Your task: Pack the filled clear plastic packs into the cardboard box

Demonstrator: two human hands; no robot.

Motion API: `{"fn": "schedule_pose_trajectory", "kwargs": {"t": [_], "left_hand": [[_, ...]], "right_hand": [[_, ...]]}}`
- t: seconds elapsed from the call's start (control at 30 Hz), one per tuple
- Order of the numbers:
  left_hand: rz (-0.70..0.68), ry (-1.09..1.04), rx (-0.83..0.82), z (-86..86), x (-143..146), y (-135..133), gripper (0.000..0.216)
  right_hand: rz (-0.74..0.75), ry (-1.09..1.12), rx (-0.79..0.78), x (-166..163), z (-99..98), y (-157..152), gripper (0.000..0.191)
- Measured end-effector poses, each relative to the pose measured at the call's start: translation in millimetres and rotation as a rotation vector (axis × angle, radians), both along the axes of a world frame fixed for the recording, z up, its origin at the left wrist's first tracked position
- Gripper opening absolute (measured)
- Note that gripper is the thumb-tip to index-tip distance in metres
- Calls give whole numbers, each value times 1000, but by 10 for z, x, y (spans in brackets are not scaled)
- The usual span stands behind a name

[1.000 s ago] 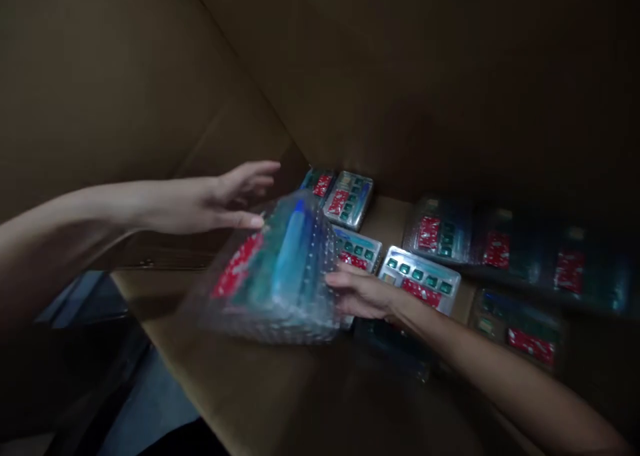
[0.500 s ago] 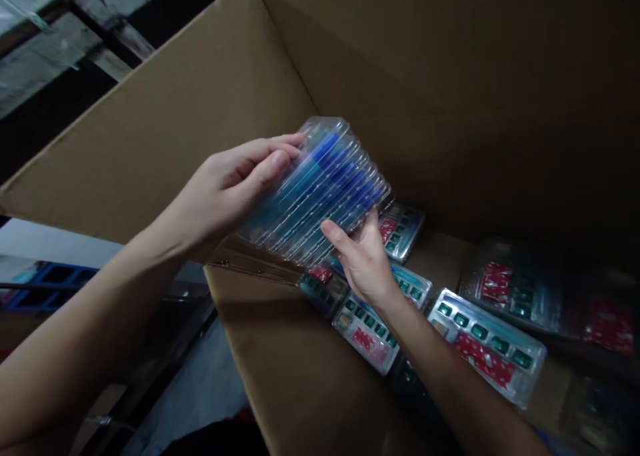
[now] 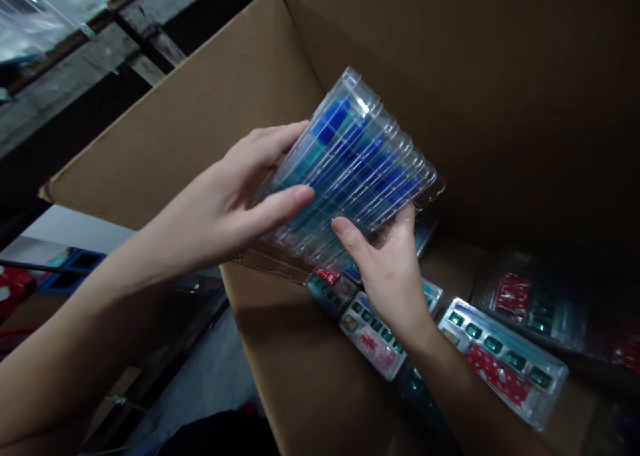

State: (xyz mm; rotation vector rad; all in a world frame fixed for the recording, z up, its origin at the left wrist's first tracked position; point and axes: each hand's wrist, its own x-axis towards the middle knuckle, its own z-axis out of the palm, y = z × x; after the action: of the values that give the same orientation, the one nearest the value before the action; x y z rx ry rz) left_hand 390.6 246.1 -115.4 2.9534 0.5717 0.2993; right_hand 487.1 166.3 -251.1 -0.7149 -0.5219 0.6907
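No texts, labels, brands, numbers or signs can be read here.

Take the stack of packs point(image 3: 357, 176) as clock centre: it sits between your hands, before the walls of the carton point(image 3: 500, 96). Your left hand point(image 3: 233, 193) at 9, your right hand point(image 3: 390, 269) at 5. Loose packs point(image 3: 503, 363) lie on the carton floor, 4 to 6. Beams point(image 3: 95, 69) outside the carton, 10.
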Motion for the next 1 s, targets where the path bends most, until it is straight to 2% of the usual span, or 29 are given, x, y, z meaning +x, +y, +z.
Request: {"fn": "schedule_pose_trajectory", "kwargs": {"t": [0.17, 0.37, 0.53, 0.7, 0.8, 0.87, 1.0], "left_hand": [[-9, -22, 81, -69, 10, 19, 56], [-34, -51, -74, -121, 85, -27, 67], [-141, -48, 125, -148, 100, -7, 66], [-61, 13, 136, -137, 59, -20, 81], [-122, 20, 216, -139, 57, -65, 94], [-141, 23, 282, -142, 65, -95, 95], [-75, 50, 322, -130, 97, -138, 94]], "right_hand": [[9, -2, 10, 8, 20, -23, 68], [8, -9, 6, 15, -12, -29, 72], [37, -42, 19, 17, -32, -42, 74], [40, -88, 16, 17, -76, -43, 67], [46, -89, 8, 16, -114, -42, 62], [56, -74, 6, 18, -127, -46, 59], [52, -73, -22, 35, -118, -66, 48]]}}
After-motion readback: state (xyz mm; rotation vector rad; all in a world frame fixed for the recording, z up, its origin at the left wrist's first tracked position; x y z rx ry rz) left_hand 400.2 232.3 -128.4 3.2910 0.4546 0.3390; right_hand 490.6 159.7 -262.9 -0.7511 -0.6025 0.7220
